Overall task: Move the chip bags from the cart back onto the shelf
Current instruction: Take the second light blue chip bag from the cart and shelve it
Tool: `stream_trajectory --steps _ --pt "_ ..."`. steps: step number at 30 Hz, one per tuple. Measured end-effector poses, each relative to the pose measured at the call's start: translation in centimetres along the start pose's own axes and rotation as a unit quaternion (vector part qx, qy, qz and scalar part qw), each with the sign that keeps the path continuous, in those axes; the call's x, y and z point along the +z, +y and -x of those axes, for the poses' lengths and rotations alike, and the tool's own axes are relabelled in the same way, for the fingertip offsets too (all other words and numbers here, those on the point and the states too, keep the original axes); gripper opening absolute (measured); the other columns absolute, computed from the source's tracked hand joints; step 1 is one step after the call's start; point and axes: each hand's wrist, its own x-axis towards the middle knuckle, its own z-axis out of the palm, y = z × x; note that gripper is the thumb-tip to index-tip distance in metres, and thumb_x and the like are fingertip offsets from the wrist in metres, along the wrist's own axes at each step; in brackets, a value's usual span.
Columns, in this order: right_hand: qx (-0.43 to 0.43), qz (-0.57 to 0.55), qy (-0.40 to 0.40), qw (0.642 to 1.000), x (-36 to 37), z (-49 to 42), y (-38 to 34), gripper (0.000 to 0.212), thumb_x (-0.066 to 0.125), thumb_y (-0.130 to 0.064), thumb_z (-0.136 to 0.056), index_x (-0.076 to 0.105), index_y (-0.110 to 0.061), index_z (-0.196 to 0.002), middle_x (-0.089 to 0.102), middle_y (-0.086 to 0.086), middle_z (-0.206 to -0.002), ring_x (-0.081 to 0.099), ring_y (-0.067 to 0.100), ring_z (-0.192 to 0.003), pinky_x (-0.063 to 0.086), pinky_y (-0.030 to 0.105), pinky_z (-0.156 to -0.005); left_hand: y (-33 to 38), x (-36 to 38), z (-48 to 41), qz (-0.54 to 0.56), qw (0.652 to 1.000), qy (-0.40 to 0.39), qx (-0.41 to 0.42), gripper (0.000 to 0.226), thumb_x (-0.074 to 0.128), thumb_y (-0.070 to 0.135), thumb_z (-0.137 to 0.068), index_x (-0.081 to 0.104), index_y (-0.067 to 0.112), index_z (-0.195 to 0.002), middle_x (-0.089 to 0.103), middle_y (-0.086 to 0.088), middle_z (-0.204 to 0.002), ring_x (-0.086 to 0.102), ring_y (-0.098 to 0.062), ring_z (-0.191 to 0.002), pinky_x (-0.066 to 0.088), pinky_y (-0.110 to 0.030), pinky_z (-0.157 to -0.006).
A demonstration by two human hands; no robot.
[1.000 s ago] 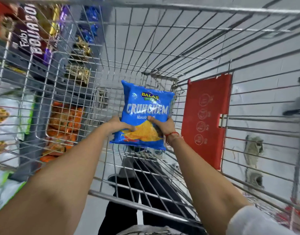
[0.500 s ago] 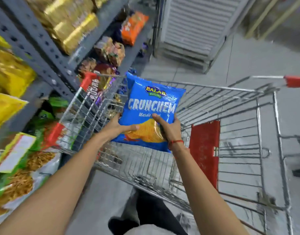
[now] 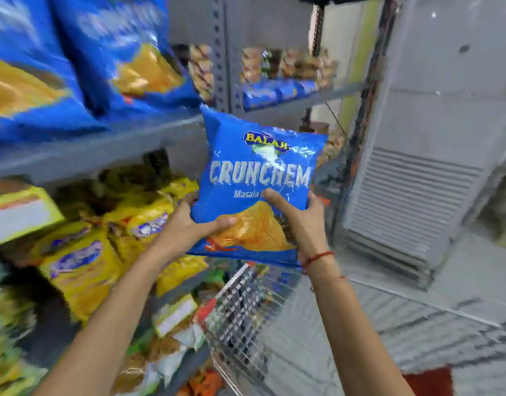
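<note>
The blue chip bag [image 3: 257, 184] sits upright in the middle of the frame, held between both my hands, clear of the cart [image 3: 246, 312] whose wire corner shows below it at lower centre. Its top left corner overlaps the front edge of the grey shelf [image 3: 103, 150] that runs across the left half of the frame, though I cannot tell whether it touches the metal or only hangs in front of it. On that shelf, upper left, stand matching blue bags [image 3: 103, 52], blurred but the same colour and print, so I judge that is where this one belongs.

What could go wrong: the bag is puffy and slick, and I grip only its lower half, so the top could flop or catch on the shelf lip as I lift, and a hard squeeze could crush the chips. Pushing it in could also tip the bags already standing there.

My left hand [image 3: 186, 230] wraps the bag's lower left edge, thumb lying across the front over the chip picture, the other fingers hidden behind. My right hand [image 3: 300, 221] clasps the lower right edge, thumb stretched across the front below the lettering, fingertips curling over the side. Both are partly closed on the bag, not clenched tight.
</note>
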Motion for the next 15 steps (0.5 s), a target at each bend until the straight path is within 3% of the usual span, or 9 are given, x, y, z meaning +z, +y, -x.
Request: stream_trajectory --steps 4,6,8,12,15 --pt "-0.055 -0.044 -0.087 0.994 7.7 1.1 -5.3 0.042 0.081 -0.015 -0.067 0.066 -0.007 -0.105 0.075 0.009 -0.098 0.070 0.016 -0.083 0.058 0.025 -0.068 5.1 -8.0 3.5 -0.035 0.989 0.123 0.073 0.079 0.075 0.057 -0.035 0.053 0.029 -0.106 0.064 0.008 -0.108 0.062 0.000 -0.094 0.052 -0.017 -0.081" --pt "-0.075 -0.066 -0.137 0.986 11.5 1.9 -7.2 0.042 0.081 -0.015 -0.067 0.067 -0.006 -0.105 0.075 0.008 -0.096 0.070 0.014 -0.080 0.056 0.023 -0.065 7.0 -11.6 5.5 -0.050 0.979 0.175 0.096 0.086 0.077 0.056 -0.038 0.053 0.024 -0.114 0.064 0.001 -0.117 0.061 -0.013 -0.106 0.050 -0.036 -0.095" --pt "-0.091 -0.087 -0.184 0.975 15.2 2.7 -8.8 0.038 0.082 -0.017 -0.065 0.069 -0.011 -0.101 0.076 0.000 -0.088 0.071 0.009 -0.075 0.054 0.019 -0.061 8.6 -15.0 7.6 -0.066 0.966 0.225 0.112 0.091 0.078 0.056 -0.039 0.052 0.021 -0.119 0.064 0.001 -0.120 0.061 -0.015 -0.109 0.049 -0.042 -0.097" --pt "-0.115 -0.117 -0.265 0.950 22.3 4.8 -11.1 0.034 0.084 -0.023 -0.062 0.071 -0.018 -0.093 0.077 -0.008 -0.081 0.072 0.010 -0.079 0.055 0.019 -0.062 10.9 -21.1 11.8 -0.086 0.942 0.302 0.122 0.087 0.080 0.051 -0.045 0.052 0.017 -0.120 0.066 0.001 -0.117 0.063 -0.015 -0.106 0.052 -0.037 -0.093" --pt "-0.131 -0.125 -0.312 0.932 27.5 6.8 -12.3 0.044 0.085 -0.029 -0.060 0.069 -0.015 -0.098 0.077 0.001 -0.092 0.073 0.016 -0.085 0.059 0.031 -0.072 11.8 -25.1 14.7 -0.089 0.920 0.361 0.122 0.079 0.081 0.044 -0.051 0.051 0.020 -0.119 0.067 0.009 -0.111 0.065 -0.006 -0.101 0.054 -0.018 -0.078"
